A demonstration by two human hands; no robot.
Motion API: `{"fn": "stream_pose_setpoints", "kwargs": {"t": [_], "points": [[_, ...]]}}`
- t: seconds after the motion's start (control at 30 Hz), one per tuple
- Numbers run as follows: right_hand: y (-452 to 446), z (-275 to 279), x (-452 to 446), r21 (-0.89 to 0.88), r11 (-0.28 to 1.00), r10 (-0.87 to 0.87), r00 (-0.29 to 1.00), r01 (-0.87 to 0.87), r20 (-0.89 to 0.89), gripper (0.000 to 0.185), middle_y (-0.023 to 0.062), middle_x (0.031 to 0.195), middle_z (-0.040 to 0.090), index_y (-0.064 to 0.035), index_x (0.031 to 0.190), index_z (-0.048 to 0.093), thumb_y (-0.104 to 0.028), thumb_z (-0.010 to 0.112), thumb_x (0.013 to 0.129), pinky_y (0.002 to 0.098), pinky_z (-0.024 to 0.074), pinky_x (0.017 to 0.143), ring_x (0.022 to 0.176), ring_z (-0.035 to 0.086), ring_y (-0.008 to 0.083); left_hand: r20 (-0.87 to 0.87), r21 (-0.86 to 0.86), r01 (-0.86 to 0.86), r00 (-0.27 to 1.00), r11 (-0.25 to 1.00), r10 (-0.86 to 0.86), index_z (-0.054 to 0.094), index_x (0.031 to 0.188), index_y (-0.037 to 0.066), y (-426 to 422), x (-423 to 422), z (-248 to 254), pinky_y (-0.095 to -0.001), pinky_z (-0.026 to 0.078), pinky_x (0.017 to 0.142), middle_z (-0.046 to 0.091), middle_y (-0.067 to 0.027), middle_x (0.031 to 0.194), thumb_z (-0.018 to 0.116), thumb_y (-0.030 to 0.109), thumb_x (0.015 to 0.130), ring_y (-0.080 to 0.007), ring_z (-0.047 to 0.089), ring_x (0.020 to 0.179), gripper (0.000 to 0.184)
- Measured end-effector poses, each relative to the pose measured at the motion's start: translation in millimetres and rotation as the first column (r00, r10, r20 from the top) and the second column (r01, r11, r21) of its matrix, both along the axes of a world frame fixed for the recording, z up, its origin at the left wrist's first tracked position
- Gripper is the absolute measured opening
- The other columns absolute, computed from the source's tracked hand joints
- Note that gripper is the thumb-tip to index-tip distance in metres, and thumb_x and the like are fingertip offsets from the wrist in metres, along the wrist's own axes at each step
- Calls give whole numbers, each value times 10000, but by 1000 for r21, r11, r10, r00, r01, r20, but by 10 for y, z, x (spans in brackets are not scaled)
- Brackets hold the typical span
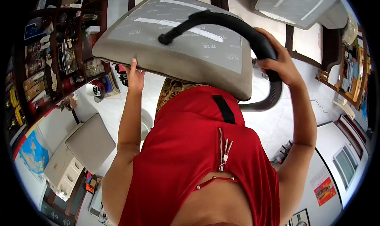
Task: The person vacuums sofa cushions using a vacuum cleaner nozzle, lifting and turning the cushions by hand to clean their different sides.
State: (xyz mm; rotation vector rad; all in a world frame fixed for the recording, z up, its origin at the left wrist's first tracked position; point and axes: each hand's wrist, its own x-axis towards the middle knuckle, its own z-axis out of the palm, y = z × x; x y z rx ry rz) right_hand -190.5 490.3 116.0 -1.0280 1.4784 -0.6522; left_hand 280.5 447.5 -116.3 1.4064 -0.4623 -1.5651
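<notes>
A large grey-brown cushion (146,60) with a grey printed sheet and white strips on its upper face is tilted in front of my body. At its lower left edge my left hand (135,76) grips it, one finger over the side and the rest partly hidden beneath. My right hand (282,64) is wrapped round the handle of a black vacuum hose (241,27) on the right. The hose's narrow brush end (164,39) is over the sheet, near the cushion's middle. From my right hand the ribbed hose curves down and behind the cushion.
Dark shelves (53,48) full of small items stand at the left. Another cushion (297,4) with white strips lies at the upper right. A grey chair (90,143) and white drawers (65,170) are at the lower left. Wooden shelving (348,68) is at the right.
</notes>
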Motion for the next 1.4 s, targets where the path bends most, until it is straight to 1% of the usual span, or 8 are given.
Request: {"fn": "stream_pose_setpoints", "kwargs": {"t": [0.13,0.33,0.53,0.7,0.97,1.2,1.27,1.4], "points": [[461,394,-337,-58,998,-23,972,10,-235,947,124,1231,578,-124,1423,512,-212,693,497,331,519,800,921,604,216,-80,43,57,995,997,-53,91,1554,282,-76,148,-156,-554,279,1108,301,-50,1555,621,514,931,-266,328,1403,851],[1252,784,-419,-303,938,22,901,-168,-433,920,157,1287,599,-108,1368,558,-217,711,467,373,487,942,1093,632,305,-28,82,135,991,987,-133,165,1552,123,-160,240,-60,-583,259,1128,259,-116,1582,392,700,950,-310,276,1440,865],[1456,846,74,-408,777,240,824,-479,-513,804,191,1098,680,-115,1346,565,-4,717,564,367,543,817,920,698,334,-62,-10,124,990,992,-124,127,1558,96,-284,-7,383,-611,287,1125,237,-175,1578,343,720,947,-362,230,1460,899],[2063,986,132,-343,833,89,717,-434,-691,747,127,890,664,-214,1262,612,-3,736,556,395,530,601,695,664,328,-142,-86,145,977,986,-156,-9,1576,140,-402,-86,479,-611,253,1154,63,-215,1605,356,670,974,-418,139,1478,881],[2669,1449,191,-292,866,47,647,-406,-761,762,143,878,660,-169,1245,612,23,726,517,378,522,575,663,664,317,-189,-59,169,966,984,-177,-117,1566,133,-502,-62,523,-636,219,1152,-76,-201,1619,413,726,922,-421,70,1490,1023],[2726,1712,433,-399,802,-98,560,-446,-823,781,184,970,684,-45,1248,602,-28,746,481,341,524,634,714,685,301,-314,-31,172,934,985,-173,87,1566,69,-528,248,427,-615,285,1131,209,-223,1569,370,766,907,-423,219,1448,1000],[2518,1698,665,-407,751,-205,402,-521,-892,785,196,1035,693,-19,1250,601,-67,761,483,345,533,684,753,690,311,-310,-30,194,931,981,-194,128,1556,29,-531,309,436,-595,252,1150,232,-177,1578,320,762,922,-393,224,1454,987],[1476,1491,1342,-495,789,-46,769,-363,-637,769,208,1210,658,-15,1308,575,-112,744,565,363,512,925,1066,677,328,-378,-66,228,895,971,-236,108,1551,-21,-591,488,470,-560,200,1176,164,-116,1622,252,742,947,-346,216,1470,984]]}}
